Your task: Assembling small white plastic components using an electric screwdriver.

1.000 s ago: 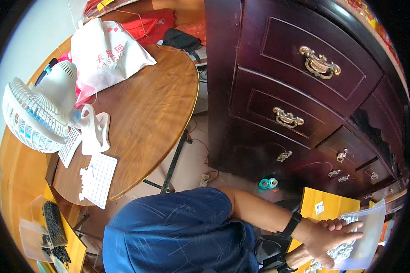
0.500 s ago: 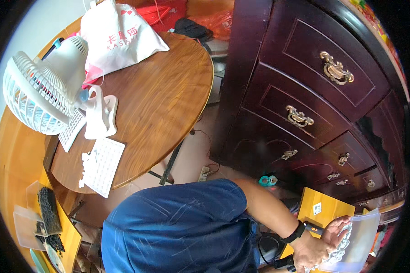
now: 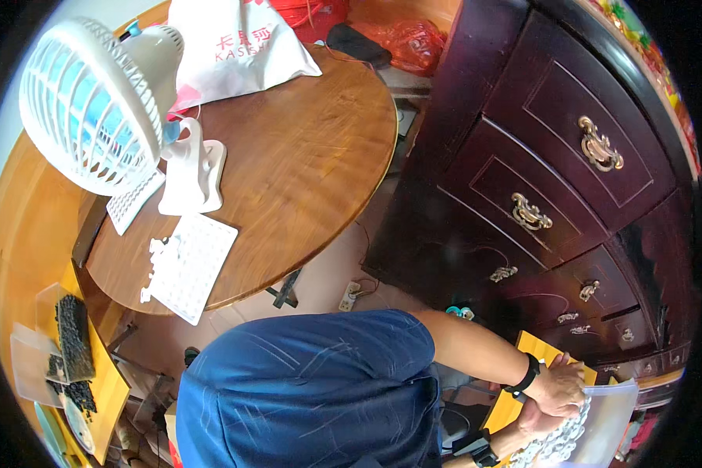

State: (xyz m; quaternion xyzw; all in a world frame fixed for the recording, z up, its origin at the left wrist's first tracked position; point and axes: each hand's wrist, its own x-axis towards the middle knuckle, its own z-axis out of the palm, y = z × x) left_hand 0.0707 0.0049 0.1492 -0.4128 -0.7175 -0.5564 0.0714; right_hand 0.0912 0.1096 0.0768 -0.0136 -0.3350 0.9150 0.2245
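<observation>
My left hand (image 3: 560,390) reaches to the lower right, a black band round its wrist. Its fingers look stretched out and slightly apart, with nothing visible in them. Close below, my right hand (image 3: 532,420) partly overlaps it; its fingers are hidden. A black device is strapped on that wrist. Beside and under both hands lies a heap of small clear, glossy pieces (image 3: 558,444), too fine to name. Against the heap stands a translucent plastic bin or sheet (image 3: 607,421), partly cut off by the picture's dark rim.
A round wooden table (image 3: 304,164) carries a white fan (image 3: 93,105), a white bag (image 3: 242,54) and a white gridded sheet (image 3: 195,265). Dark drawers (image 3: 554,187) rise at right. Clear boxes with black pieces (image 3: 74,339) are at left. A power strip (image 3: 351,295) lies on the floor.
The whole view has shifted, with table and fan now further right. My left hand has turned over the heap, and my right hand and forearm now show more clearly beneath it.
</observation>
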